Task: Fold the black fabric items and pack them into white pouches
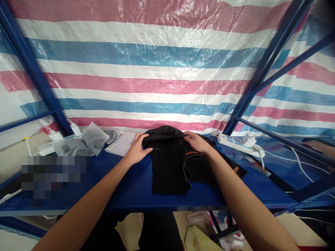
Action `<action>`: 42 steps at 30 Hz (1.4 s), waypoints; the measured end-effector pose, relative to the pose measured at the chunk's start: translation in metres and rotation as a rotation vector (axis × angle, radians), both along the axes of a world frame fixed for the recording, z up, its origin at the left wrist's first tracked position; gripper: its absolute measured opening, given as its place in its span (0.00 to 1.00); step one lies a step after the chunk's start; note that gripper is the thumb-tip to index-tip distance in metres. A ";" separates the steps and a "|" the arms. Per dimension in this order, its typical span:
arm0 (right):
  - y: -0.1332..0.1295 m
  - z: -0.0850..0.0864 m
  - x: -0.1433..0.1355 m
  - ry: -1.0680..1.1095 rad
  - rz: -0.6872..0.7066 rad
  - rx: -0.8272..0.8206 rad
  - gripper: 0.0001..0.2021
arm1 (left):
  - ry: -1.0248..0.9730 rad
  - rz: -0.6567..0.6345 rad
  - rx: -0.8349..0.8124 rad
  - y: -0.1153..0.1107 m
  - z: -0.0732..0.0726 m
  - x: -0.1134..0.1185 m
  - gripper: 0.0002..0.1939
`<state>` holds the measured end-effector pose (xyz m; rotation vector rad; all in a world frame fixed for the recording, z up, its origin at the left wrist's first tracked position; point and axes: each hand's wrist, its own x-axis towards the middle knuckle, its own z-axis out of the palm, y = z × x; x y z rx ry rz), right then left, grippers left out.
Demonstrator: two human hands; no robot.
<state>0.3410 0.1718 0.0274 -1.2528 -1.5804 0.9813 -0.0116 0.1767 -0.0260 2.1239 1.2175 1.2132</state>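
Observation:
A black garment (169, 170) with small orange lettering lies spread on the blue shelf, its far part bunched up near the striped sheet. My left hand (138, 148) is at the garment's far left corner, thumb and fingers apart, with the fingertips touching the cloth. At the upper edge of the garment, my right hand (195, 141) pinches the fabric between thumb and fingers. Part of the cloth passes beneath my right forearm and shows again on its right side.
White papers (121, 143) and translucent plastic bags (91, 139) lie to the left. White power strips (239, 144) with plugs and cables stand at both sides. Blue metal posts (248, 94) frame the shelf (131, 195). Below it is a yellow box (200, 240).

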 end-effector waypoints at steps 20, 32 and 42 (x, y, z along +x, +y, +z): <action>-0.037 0.011 0.039 0.019 0.409 -0.152 0.44 | 0.014 -0.082 -0.036 -0.001 -0.012 0.007 0.33; -0.046 0.014 0.054 -0.123 0.339 -0.126 0.47 | -0.089 -0.100 -0.056 -0.022 0.001 0.040 0.50; -0.063 0.028 0.047 -0.061 0.331 -0.058 0.53 | -0.121 -0.155 0.007 -0.030 0.003 0.053 0.55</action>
